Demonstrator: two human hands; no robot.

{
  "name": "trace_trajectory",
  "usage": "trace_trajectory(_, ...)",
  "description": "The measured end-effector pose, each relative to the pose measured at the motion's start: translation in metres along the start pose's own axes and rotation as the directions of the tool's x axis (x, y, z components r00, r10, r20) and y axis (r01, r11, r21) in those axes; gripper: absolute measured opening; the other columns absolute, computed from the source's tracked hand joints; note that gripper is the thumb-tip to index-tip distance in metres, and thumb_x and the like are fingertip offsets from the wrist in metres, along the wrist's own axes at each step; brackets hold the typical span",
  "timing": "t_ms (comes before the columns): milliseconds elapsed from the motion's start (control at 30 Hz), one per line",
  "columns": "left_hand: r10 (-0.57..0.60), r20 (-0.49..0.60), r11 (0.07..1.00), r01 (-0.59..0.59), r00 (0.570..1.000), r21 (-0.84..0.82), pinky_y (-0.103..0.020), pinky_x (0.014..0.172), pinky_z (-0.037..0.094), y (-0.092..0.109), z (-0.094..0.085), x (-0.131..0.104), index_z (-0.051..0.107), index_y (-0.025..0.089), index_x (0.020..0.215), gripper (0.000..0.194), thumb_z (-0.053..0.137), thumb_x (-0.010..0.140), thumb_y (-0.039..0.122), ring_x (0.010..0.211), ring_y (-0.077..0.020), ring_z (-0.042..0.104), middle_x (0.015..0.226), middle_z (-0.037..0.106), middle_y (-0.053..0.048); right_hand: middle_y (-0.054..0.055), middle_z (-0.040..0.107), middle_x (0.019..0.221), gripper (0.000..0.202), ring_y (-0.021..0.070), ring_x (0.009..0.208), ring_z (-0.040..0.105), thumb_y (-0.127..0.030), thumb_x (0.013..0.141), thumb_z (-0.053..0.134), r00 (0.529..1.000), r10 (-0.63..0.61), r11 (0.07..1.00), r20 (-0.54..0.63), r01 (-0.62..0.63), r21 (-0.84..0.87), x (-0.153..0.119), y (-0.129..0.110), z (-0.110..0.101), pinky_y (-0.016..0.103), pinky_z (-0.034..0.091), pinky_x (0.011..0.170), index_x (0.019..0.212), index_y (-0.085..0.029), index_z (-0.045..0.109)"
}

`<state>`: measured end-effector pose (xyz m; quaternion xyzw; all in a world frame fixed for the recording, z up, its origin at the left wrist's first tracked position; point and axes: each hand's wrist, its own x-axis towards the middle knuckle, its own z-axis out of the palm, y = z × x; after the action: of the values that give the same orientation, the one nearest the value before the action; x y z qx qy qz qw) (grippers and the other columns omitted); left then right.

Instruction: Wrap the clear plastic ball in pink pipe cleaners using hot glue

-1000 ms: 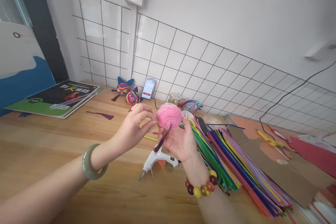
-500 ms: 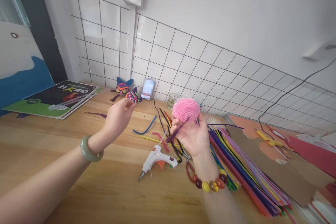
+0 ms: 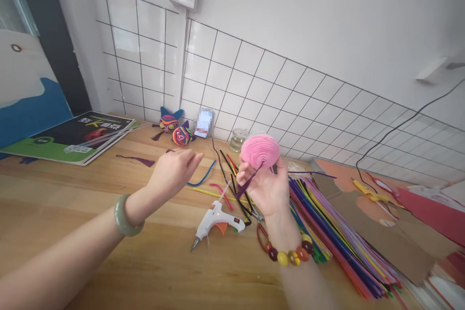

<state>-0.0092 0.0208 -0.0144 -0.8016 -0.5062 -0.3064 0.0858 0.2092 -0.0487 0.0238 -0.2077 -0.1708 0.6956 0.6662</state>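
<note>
My right hand (image 3: 267, 189) holds up a pink coiled disc (image 3: 260, 151) made of fuzzy stems, its fingers around the underside. From the disc's centre hangs a dark purple tassel (image 3: 247, 183). My left hand (image 3: 176, 169) is raised over the table to the left, fingers curled together; anything between its fingertips is hidden. Behind that hand stand a striped round ornament (image 3: 182, 135) and a striped ornament with blue ears (image 3: 169, 120). A loose purple tassel (image 3: 143, 160) lies to its left. Below and between my hands, a white glue gun (image 3: 217, 218) rests on the table.
Many coloured pipe cleaners (image 3: 341, 232) lie bundled at the right, beside brown cardboard (image 3: 403, 247). Loose cut stems and scissors (image 3: 257, 215) are near my right wrist. A phone (image 3: 204, 122) and a glass jar (image 3: 239, 140) stand by the wall. A book (image 3: 80, 138) lies at the left.
My left hand has moved right and down, away from the round ornament, which now shows fully. My right hand has tilted the pink disc slightly and shifted it a little right.
</note>
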Motion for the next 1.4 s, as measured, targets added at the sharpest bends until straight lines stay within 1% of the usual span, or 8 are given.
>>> trace_trajectory(100, 0.164, -0.163, 0.962, -0.194, 0.973, -0.190, -0.032, 0.065, 0.042, 0.019, -0.010, -0.010, 0.058, 0.018, 0.077, 0.036, 0.042, 0.099, 0.042, 0.067, -0.0213, 0.060, 0.071, 0.064, -0.005, 0.013, 0.069, 0.087, 0.042, 0.0200, 0.069, 0.063, -0.052, 0.089, 0.045, 0.997, 0.078, 0.995, 0.025, -0.077, -0.062, 0.000, 0.025, 0.001, 0.033, 0.053, 0.059, 0.092, -0.014, 0.062)
trace_trajectory(233, 0.314, -0.304, 0.925, -0.361, 0.899, -0.113, -0.034, 0.061, 0.041, 0.031, -0.020, -0.018, 0.055, 0.018, 0.073, 0.039, 0.044, 0.096, 0.048, 0.065, -0.0223, 0.055, 0.066, 0.059, -0.006, 0.008, 0.070, 0.078, 0.035, 0.0180, 0.067, 0.063, -0.047, 0.088, 0.053, 0.991, 0.134, 0.989, 0.004, -0.133, -0.062, -0.003, 0.053, 0.001, 0.031, 0.053, 0.061, 0.092, -0.014, 0.064)
trace_trajectory(567, 0.484, -0.425, 0.848, -0.529, 0.765, 0.013, -0.036, 0.062, 0.036, 0.023, -0.022, -0.019, 0.046, 0.023, 0.062, 0.030, 0.045, 0.090, 0.012, 0.063, -0.0214, 0.044, 0.062, 0.054, -0.004, 0.009, 0.070, 0.085, 0.036, 0.0201, 0.074, 0.064, -0.046, 0.084, 0.058, 0.974, 0.224, 0.974, 0.001, -0.224, -0.023, -0.015, 0.065, 0.010, 0.032, 0.051, 0.063, 0.097, -0.013, 0.063)
trace_trajectory(700, 0.450, -0.438, 0.867, -0.498, 0.778, 0.004, -0.035, 0.061, 0.036, 0.021, -0.021, -0.015, 0.043, 0.023, 0.061, 0.033, 0.043, 0.092, 0.012, 0.061, -0.0206, 0.044, 0.059, 0.052, -0.003, 0.010, 0.069, 0.087, 0.038, 0.0200, 0.070, 0.061, -0.050, 0.085, 0.054, 0.985, 0.172, 0.983, -0.001, -0.171, -0.061, -0.016, 0.053, 0.015, 0.036, 0.053, 0.065, 0.097, -0.015, 0.062)
trace_trajectory(800, 0.401, -0.383, 0.914, -0.391, 0.832, 0.108, -0.035, 0.063, 0.037, 0.017, -0.018, -0.010, 0.046, 0.023, 0.061, 0.035, 0.043, 0.095, 0.017, 0.061, -0.0210, 0.049, 0.058, 0.054, -0.004, 0.011, 0.067, 0.089, 0.037, 0.0189, 0.070, 0.061, -0.051, 0.085, 0.051, 0.997, 0.081, 0.995, 0.016, -0.080, -0.058, -0.019, 0.035, 0.019, 0.036, 0.053, 0.068, 0.093, -0.016, 0.060)
trace_trajectory(1000, 0.175, -0.017, 0.969, -0.169, 0.984, 0.182, -0.038, 0.065, 0.038, 0.007, -0.006, -0.003, 0.059, 0.018, 0.075, 0.031, 0.039, 0.098, 0.019, 0.072, -0.0290, 0.064, 0.068, 0.065, -0.010, 0.012, 0.065, 0.103, 0.035, 0.0171, 0.072, 0.061, -0.049, 0.083, 0.049, 0.992, -0.125, 0.992, 0.036, 0.125, -0.004, -0.027, -0.007, 0.022, 0.036, 0.054, 0.068, 0.101, -0.020, 0.059)
trace_trajectory(1233, 0.106, 0.097, 0.977, -0.122, 0.990, 0.176, -0.039, 0.060, 0.040, -0.001, -0.001, -0.005, 0.063, 0.012, 0.087, 0.025, 0.041, 0.085, 0.001, 0.066, -0.0333, 0.065, 0.068, 0.067, -0.015, 0.010, 0.065, 0.104, 0.034, 0.0179, 0.072, 0.062, -0.047, 0.080, 0.052, 0.978, -0.207, 0.978, 0.041, 0.208, -0.033, -0.025, -0.023, 0.016, 0.037, 0.055, 0.066, 0.104, -0.023, 0.057)
trace_trajectory(1400, 0.196, 0.013, 0.980, -0.196, 0.981, 0.038, -0.042, 0.075, 0.047, 0.006, -0.003, -0.007, 0.062, 0.015, 0.108, 0.029, 0.044, 0.087, 0.005, 0.097, -0.0334, 0.064, 0.105, 0.070, -0.017, 0.009, 0.066, 0.101, 0.033, 0.0174, 0.073, 0.063, -0.049, 0.082, 0.050, 0.983, -0.173, 0.984, 0.053, 0.175, -0.037, -0.021, -0.011, 0.017, 0.036, 0.055, 0.067, 0.100, -0.022, 0.059)
